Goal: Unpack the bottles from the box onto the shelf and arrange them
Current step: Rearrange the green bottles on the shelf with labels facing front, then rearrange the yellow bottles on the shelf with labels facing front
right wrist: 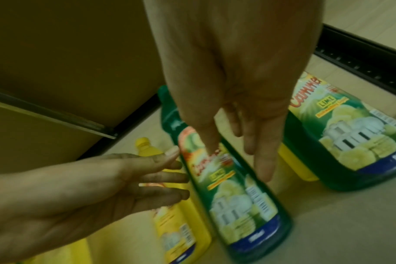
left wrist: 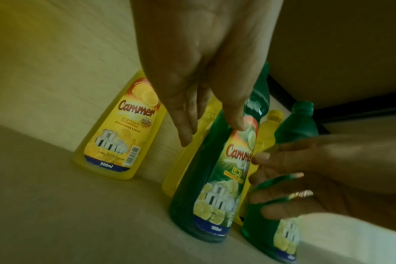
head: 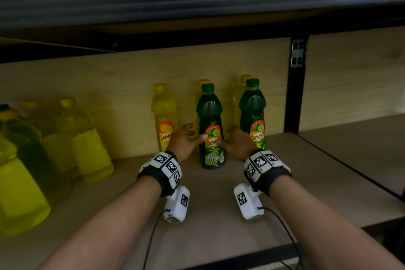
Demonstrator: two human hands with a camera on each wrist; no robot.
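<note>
Two green lime bottles [head: 210, 125], three slim yellow bottles [head: 164, 114], two hands [head: 183, 140].

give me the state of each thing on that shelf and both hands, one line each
front green lime bottle: upright, capped, between both hands
right green lime bottle: upright, capped, to the right of the front green lime bottle
yellow lemon bottle: upright, capped, near the back panel
large yellow bottles: standing at the left, blurred
left hand: fingers straight, thumb at the bottle's label
right hand: fingers straight, not gripping
shelf: carries all bottles
</note>
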